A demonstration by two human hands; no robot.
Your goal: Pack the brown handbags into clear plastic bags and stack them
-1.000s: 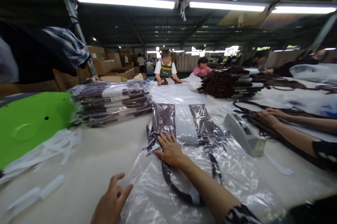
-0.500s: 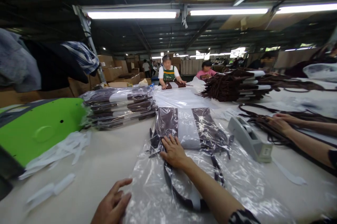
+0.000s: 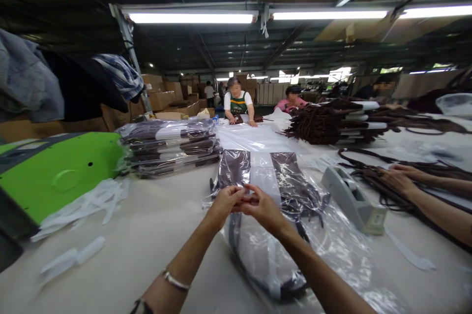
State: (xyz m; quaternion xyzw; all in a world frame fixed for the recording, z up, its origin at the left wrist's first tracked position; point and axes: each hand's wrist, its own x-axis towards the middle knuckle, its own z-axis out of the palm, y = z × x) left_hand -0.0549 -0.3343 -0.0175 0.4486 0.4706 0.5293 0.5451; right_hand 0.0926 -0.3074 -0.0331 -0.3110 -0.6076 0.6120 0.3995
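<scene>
A flat folded dark brown fabric item [image 3: 236, 169] with a pale paper band [image 3: 261, 171] around its middle lies in a large clear plastic bag [image 3: 342, 250]. A dark strap loop [image 3: 291, 289] extends from it toward me inside the film. My left hand [image 3: 228, 203] and my right hand [image 3: 263, 208] meet above the item's near edge. Their fingertips are pinched close together at the bag's film, which is gathered up from the left. The exact bit of film between the fingers is partly hidden.
A grey tape dispenser [image 3: 354, 201] stands right of the bag, near a co-worker's hands [image 3: 400, 181] on dark straps. Bagged items [image 3: 169, 146] are stacked at back left beside a green machine [image 3: 62, 171] and white strips [image 3: 81, 205]. A brown pile [image 3: 332, 122] sits back right.
My left hand has come up from the table's near left to join my right hand, which has lifted off flat contact. The bag's left edge has moved inward to the right.
</scene>
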